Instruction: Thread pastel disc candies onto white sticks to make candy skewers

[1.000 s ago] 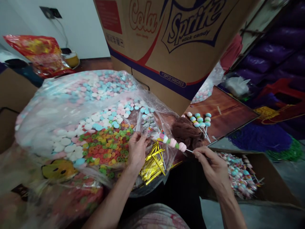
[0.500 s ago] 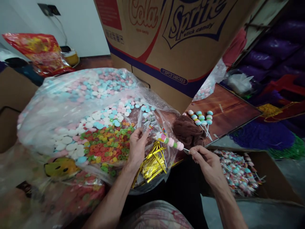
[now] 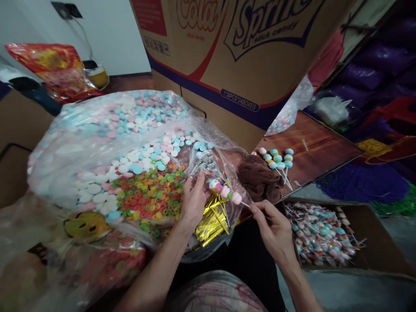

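My right hand (image 3: 273,227) pinches the white stick of a candy skewer (image 3: 236,198) strung with pink and green pieces. The skewer points left toward my left hand (image 3: 194,201), and its far end is inside a small clear printed wrapper (image 3: 213,184). My left hand is closed at the wrapper's edge, thumb upward; its fingertips are partly hidden. Just below the wrapper lie gold twist ties (image 3: 211,227). A stack of printed clear wrappers (image 3: 205,161) rests beyond my left fingers.
A large clear bag (image 3: 107,108) holds pastel candies and coloured candy rings on the left. A tall carton (image 3: 208,60) stands behind. Several finished-looking skewers (image 3: 288,158) lie by a brown cloth (image 3: 258,177). At right, an open box (image 3: 373,242) contains wrapped candy sticks.
My right hand has moved left with the skewer, so more of the candy is inside the wrapper. My left hand has shifted slightly right.
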Demonstrator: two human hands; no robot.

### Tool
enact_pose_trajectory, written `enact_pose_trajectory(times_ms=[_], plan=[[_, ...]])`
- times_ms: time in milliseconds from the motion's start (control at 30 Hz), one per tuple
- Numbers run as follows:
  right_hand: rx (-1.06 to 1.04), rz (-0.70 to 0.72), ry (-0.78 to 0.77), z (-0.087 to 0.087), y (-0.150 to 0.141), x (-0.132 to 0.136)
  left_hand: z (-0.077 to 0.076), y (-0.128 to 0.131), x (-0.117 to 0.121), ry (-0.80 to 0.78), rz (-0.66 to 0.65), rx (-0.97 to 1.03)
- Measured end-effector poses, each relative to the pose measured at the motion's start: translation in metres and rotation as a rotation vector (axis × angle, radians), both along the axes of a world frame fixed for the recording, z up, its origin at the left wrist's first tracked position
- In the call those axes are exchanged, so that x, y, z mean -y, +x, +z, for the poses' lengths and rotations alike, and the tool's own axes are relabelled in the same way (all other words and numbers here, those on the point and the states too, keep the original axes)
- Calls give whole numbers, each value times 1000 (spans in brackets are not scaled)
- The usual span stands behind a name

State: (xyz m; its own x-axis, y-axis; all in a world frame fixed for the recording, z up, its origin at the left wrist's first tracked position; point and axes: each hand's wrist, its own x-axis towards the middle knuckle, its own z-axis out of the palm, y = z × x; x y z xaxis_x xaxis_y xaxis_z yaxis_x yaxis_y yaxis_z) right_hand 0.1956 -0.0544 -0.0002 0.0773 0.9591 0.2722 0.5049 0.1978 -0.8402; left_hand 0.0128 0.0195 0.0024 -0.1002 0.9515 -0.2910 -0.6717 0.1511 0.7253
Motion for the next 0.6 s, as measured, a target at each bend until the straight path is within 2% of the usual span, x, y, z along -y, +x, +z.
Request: enact_pose_trajectory(times_ms=[133,200,300,433,600], plan=[[67,91,67,-6,-9,1,0,9,4,-15,-41,18],[78,158,50,-7,-11,4,0,13,5,-40,-30,34],[17,198,-83,-6,-13,11,0,14,6,-72,-21,55],[-238,160,-343,-4,-23,16,-1,17,7,-106,-48,52],[-444,75,-408,-3,-43,13,2,16,9,-117,-78,16]])
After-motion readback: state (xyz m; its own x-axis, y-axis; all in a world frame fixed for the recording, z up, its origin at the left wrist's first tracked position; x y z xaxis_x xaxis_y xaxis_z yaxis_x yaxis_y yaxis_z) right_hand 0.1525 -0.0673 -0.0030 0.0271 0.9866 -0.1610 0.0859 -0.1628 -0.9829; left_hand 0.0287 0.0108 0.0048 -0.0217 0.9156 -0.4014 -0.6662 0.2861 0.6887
